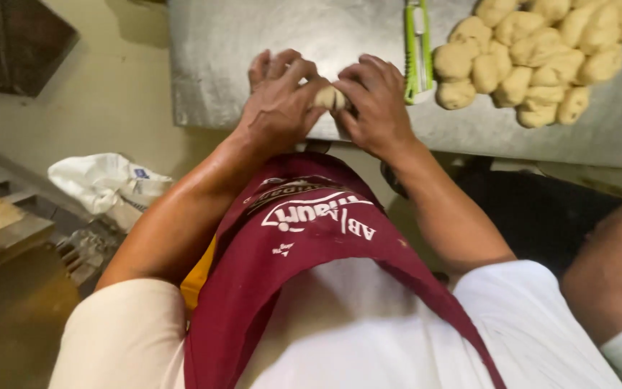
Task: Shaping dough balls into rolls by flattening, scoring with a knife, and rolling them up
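A small pale piece of dough (330, 97) is pinched between both my hands at the near edge of a floured metal table (239, 57). My left hand (278, 97) curls over its left side, fingers bent. My right hand (376, 101) presses on it from the right. Most of the dough is hidden under my fingers. To the right on the table lies a heap of several cut dough pieces (534, 57).
A green and white scraper-like tool (417, 50) lies on the table between my hands and the heap. Another person's arm (610, 266) reaches in at the right. A white bag (106, 184) sits on the floor at left, beside a metal rack (8, 230).
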